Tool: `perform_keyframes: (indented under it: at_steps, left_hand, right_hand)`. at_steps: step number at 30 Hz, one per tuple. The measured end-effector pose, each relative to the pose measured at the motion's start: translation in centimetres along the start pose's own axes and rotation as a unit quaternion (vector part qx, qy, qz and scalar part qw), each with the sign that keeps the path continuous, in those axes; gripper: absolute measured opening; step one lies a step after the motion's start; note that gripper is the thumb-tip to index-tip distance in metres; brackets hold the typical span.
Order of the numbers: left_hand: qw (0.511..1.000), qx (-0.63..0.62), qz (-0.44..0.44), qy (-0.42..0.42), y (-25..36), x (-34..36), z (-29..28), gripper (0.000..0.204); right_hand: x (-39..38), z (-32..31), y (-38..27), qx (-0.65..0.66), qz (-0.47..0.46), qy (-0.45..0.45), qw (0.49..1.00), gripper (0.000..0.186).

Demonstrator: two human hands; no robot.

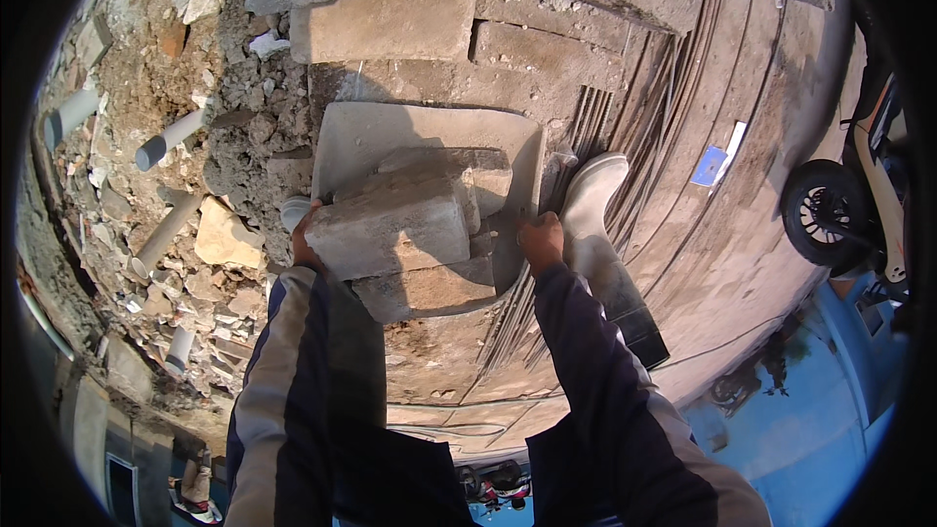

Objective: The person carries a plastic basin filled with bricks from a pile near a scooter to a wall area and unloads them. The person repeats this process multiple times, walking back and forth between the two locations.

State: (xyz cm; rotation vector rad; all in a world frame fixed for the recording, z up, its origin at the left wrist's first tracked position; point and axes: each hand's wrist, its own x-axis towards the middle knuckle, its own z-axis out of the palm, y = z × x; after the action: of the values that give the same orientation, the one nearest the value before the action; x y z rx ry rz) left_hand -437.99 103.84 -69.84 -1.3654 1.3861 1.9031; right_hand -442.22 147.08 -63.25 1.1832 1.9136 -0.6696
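Note:
A shallow grey pan [356,132] with rounded corners is in front of me, loaded with several rough concrete blocks. The largest block [390,229] lies slantwise on top and overhangs the left side. Beneath it, toward me, a brownish block [429,291] shows. My right hand [542,239] is closed on the pan's right rim. My left hand [308,239] is closed at the left edge, against the end of the top block. That block partly hides the fingers and the rim there.
Concrete slabs [386,27] lie beyond the pan. Rubble with upright grey pipes [171,140] is on the left. Thin steel bars [664,107] run along the right, past my white boot [593,197]. A two-wheeled vehicle's wheel [825,213] stands at far right.

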Motion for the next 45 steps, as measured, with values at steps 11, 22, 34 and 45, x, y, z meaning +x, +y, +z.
perform_keyframes:
  at_steps: [11, 22, 34, 45]
  left_hand:
    - [0.995, -0.039, -0.043, -0.083, 0.9, -3.3, 1.9, 0.045]
    - [0.959, -0.271, -0.059, -0.058, 7.6, -21.4, 7.9, 0.037]
    - [0.974, -0.152, 0.092, -0.143, 33.3, -45.0, 10.3, 0.044]
    - [0.929, 0.066, 0.362, 0.037, 32.1, -63.3, -0.4, 0.047]
  right_hand:
    - [-0.7, 0.6, -0.8, 0.263, 0.086, -0.113, 0.954, 0.024]
    - [-20.8, -17.2, -5.7, 0.318, -0.046, -0.064, 0.945, 0.036]
    - [-58.0, -40.0, -8.1, 0.334, -0.204, -0.119, 0.913, 0.029]
    - [-61.9, -36.6, -17.1, 0.099, -0.461, -0.112, 0.875, 0.06]
